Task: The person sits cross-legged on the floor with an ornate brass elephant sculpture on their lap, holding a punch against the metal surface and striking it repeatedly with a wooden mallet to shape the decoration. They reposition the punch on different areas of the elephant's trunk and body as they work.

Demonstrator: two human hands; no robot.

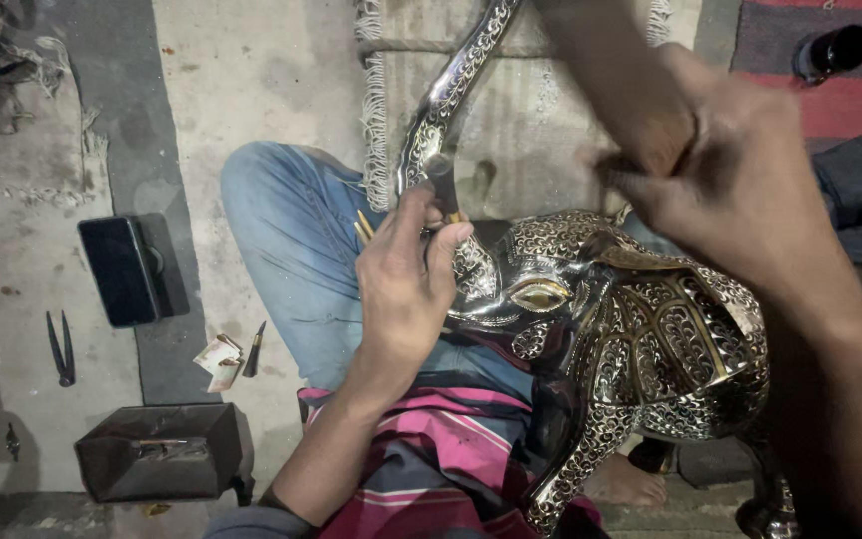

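At the far left of the frame a pair of dark pliers (61,348) lies on the concrete floor (251,70), and just right of it a black phone (120,270) rests face up on a grey strip. Below them, at the lower left, sits a dark metal block (160,451), with scraps of paper (217,361) and a small pointed tool (253,351) near its upper right corner. Toward the middle, the left hand (403,284) is closed around a thin dark tool (443,187), whose tip is hidden against the base of the trunk; what kind of tool it is cannot be made out. The ornate silver elephant figure (641,339) lies across the person's lap at centre right, its curved trunk (451,95) running up and cut off by the top edge, its lower legs cut off at the bottom. Upper right, the right hand (720,180) is blurred above the elephant's back; its fingers appear pinched together, but whether it holds anything cannot be told. A dark cylinder (832,50) lies at the top right corner.
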